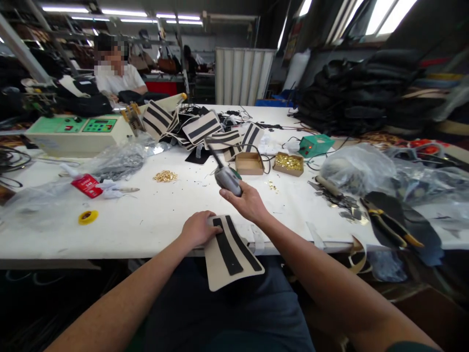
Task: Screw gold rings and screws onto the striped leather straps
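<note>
My left hand (pixel 198 229) pinches the upper left edge of a beige panel with two black strips (pixel 224 259), its thumb on top. The panel hangs over the table's front edge above my lap, tilted towards me. My right hand (pixel 251 201) is wrapped around a grey handheld tool (pixel 227 181) with a dark shaft pointing up and away; its exact kind is unclear. The tool is held above the table, beyond the panel. Past it stand an open cardboard box (pixel 249 164) and a small box of gold metal pieces (pixel 288 163).
Striped panels (pixel 201 128) lie heaped at the back. Small gold parts (pixel 165 176), yellow tape (pixel 88 217) and a red bottle (pixel 87 186) lie left. A green device (pixel 315 145), plastic bags (pixel 357 168) and yellow-handled pliers (pixel 394 225) are right. A person (pixel 119 78) sits behind a control machine (pixel 80 136).
</note>
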`<action>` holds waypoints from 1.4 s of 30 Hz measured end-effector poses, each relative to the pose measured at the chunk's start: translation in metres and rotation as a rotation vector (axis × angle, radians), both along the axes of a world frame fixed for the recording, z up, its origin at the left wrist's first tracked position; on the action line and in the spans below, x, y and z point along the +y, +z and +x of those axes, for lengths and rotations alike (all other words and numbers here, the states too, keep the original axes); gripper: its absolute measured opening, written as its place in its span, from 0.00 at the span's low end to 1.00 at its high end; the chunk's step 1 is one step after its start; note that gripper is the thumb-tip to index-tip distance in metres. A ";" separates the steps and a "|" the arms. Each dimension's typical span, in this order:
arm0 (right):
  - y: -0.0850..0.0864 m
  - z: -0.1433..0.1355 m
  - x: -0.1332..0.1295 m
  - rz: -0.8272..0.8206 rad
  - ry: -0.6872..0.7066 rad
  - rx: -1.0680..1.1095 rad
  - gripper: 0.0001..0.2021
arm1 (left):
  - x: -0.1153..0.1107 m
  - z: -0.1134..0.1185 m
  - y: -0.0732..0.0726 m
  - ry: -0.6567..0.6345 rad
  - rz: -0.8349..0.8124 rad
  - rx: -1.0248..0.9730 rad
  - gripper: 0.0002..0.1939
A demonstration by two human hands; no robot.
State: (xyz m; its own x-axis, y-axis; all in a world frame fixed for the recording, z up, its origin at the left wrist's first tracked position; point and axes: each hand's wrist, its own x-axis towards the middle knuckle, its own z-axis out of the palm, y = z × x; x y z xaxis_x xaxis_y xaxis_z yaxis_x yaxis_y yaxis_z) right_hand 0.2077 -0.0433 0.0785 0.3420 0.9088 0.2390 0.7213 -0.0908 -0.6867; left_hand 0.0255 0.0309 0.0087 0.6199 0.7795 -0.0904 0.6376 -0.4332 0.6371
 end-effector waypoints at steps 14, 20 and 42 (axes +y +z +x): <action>-0.029 0.034 -0.075 -0.001 -0.100 -0.067 0.21 | -0.063 -0.063 0.007 0.546 -0.657 -0.778 0.28; -0.057 -0.023 -0.154 -0.039 0.057 0.923 0.25 | -0.099 -0.088 -0.005 0.926 -0.553 -1.106 0.23; 0.057 -0.084 -0.051 -0.388 0.826 -0.106 0.04 | -0.109 -0.116 0.007 0.416 -0.444 -0.868 0.33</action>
State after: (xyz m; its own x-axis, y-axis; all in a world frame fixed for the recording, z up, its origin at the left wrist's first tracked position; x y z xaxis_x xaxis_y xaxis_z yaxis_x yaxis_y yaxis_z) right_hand 0.1234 -0.0948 0.1352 -0.4582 0.8777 -0.1405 0.7168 0.2714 -0.6423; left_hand -0.0906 -0.0781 0.0154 0.3008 0.9508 -0.0736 -0.0674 0.0982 0.9929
